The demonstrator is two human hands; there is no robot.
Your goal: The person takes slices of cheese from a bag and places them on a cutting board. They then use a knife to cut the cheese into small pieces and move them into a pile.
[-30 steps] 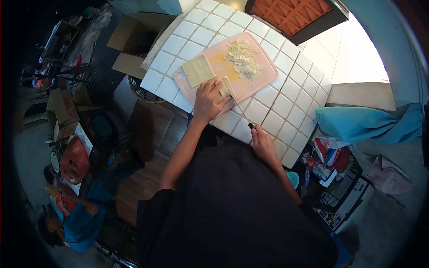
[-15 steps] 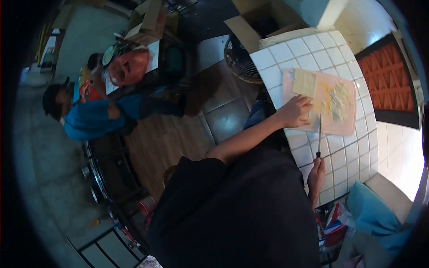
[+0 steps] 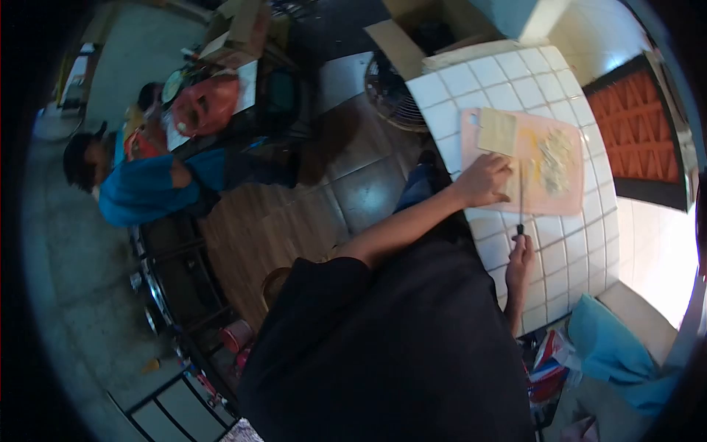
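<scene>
At the near left part of the board (image 3: 565, 205), the left grip (image 3: 484, 181) rests with its fingers bent down over a pale piece (image 3: 513, 175); the fingers hide much of it, so whether they pinch or only press cannot be told. The right grip (image 3: 521, 261) is closed round the handle of the knife (image 3: 521, 230), whose blade lies just right of the left fingertips and points to the far side. The change that shows is in the pale stuff: shreds (image 3: 554, 163) are heaped on the right part of the board, while a sheet (image 3: 498, 132) lies flat and looks uncut at the far left. This seems a partly cut batch, with the piece under the fingers next to the blade.

Room between blade and fingertips looks tight, and the shreds bound the blade on the right. The handle sits just past the board's near edge, over the tiled counter (image 3: 557, 269), where the right grip has tile around it. The board's left edge lies near the counter's left edge, which the left forearm crosses. The far left corner of the sheet reaches close to the board's far edge.
</scene>
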